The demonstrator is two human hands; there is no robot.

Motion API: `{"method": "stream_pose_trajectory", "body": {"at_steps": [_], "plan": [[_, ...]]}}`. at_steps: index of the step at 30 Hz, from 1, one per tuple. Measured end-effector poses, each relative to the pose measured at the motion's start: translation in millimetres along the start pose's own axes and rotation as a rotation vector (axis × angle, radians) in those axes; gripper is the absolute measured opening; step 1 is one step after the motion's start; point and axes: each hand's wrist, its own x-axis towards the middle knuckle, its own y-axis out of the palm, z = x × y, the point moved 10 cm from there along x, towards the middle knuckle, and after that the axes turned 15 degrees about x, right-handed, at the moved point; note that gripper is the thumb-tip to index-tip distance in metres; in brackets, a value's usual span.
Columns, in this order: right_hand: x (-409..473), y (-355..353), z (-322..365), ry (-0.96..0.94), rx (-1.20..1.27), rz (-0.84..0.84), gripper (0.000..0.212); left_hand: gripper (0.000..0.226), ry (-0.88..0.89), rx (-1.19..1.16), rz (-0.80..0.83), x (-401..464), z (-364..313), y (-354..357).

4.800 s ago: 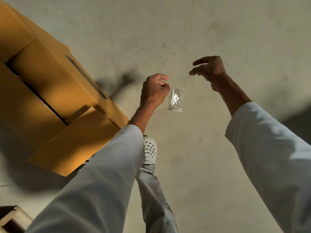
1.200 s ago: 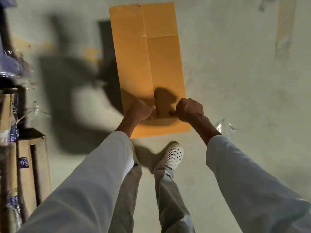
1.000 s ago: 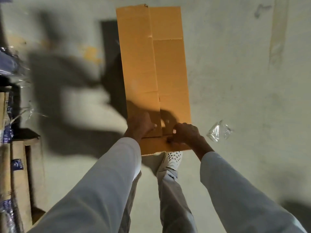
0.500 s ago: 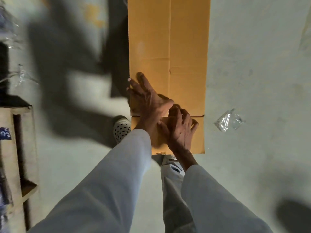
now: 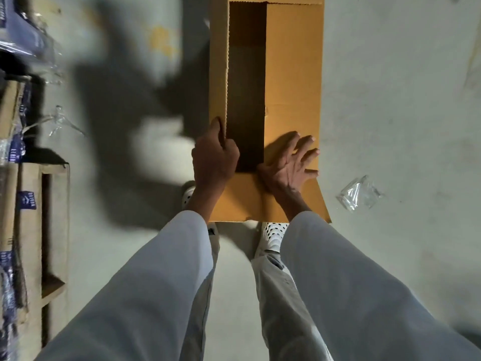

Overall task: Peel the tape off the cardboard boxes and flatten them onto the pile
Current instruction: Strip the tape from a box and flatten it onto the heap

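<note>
A long tan cardboard box (image 5: pixel 294 74) lies on the concrete floor in front of my feet. Its left flap (image 5: pixel 218 63) stands raised, and the dark inside of the box shows beside it. My left hand (image 5: pixel 214 157) grips the near end of that raised flap. My right hand (image 5: pixel 289 162) lies flat with fingers spread on the right panel, pressing it down. A crumpled wad of clear tape (image 5: pixel 360 194) lies on the floor to the right of the box.
Stacked cardboard boxes with blue labels (image 5: pixel 23 217) and plastic wrap line the left edge. My white perforated shoes (image 5: pixel 272 234) stand at the box's near end. Bare concrete floor (image 5: pixel 403 100) stretches to the right.
Both hands were pressed close together on the closed flaps. Now my left hand has lifted the left flap up and my right hand has slid right, flat on the other panel.
</note>
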Motion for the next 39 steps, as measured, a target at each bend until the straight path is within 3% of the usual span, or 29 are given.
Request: {"method": "stream_pose_trajectory", "body": {"at_steps": [3,5,10,14,17,21,26,30,32,37,38,39], "plan": [[-27,-23,5,-0.196,0.168,-0.073,0.074,0.016,-0.169,-0.189,-0.168,-7,36,-31],[-41,-59,-5,-0.228,0.344,-0.179,0.059,0.01,-0.255,-0.325,-0.183,-16,56,-41],[-53,-144,-31,-0.046,0.984,-0.489,0.034,0.012,-0.332,-0.544,-0.051,-40,64,-31],[-42,-139,-30,0.065,1.092,-0.529,0.027,0.03,-0.457,-0.504,0.175,-56,75,1],[-27,-114,-33,0.199,0.927,-0.366,0.049,0.031,-0.44,-0.422,0.349,-55,63,20],[-7,-104,-56,0.221,0.382,-0.128,0.056,0.029,-0.349,-0.203,0.348,-48,63,14],[-8,-98,-51,0.249,0.621,-0.008,0.061,0.021,-0.231,-0.02,0.329,-41,61,2],[4,-100,-17,0.219,0.796,0.042,0.036,0.012,-0.195,-0.005,0.4,-49,60,2],[13,-100,7,0.244,0.921,0.156,0.038,0.014,-0.169,0.011,0.424,-58,61,3],[30,-106,50,0.247,0.748,0.456,0.058,0.012,-0.271,-0.085,0.491,-85,74,13],[34,-106,49,0.262,0.785,0.485,0.058,0.007,-0.27,-0.125,0.494,-87,73,16],[33,-105,52,0.288,0.879,0.504,0.052,0.016,-0.261,-0.155,0.497,-86,69,19]]}}
